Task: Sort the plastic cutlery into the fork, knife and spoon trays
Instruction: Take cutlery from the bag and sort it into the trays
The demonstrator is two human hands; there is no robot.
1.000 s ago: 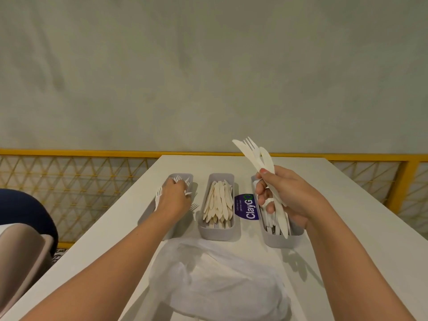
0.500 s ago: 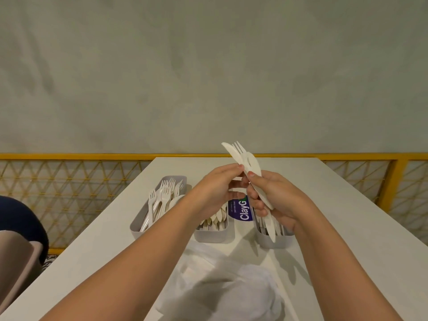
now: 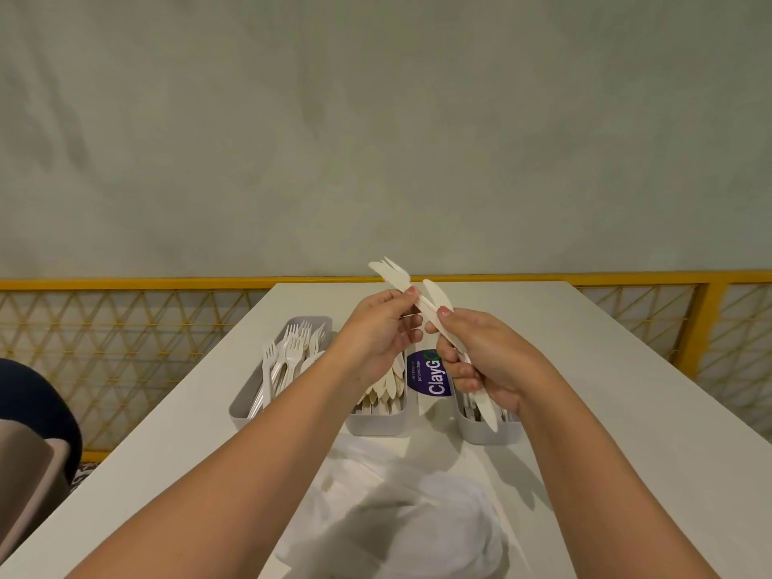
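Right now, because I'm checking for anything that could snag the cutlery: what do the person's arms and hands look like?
Both arms are bare to the picture's edge: no sleeves show on the left arm or the right arm. The left hand and right hand wear no gloves, and no rings, watch or bracelets show. The visible nails are short.

right tray [image 3: 488, 434]: contents hidden behind right grip [image 3: 484, 357] | bag [image 3: 417, 528]: blurred

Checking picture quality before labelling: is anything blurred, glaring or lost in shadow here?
Head view: soft light, no glare; the cutlery in the left hand and right hand looks slightly blurred; arm shadows darken the bag and table.
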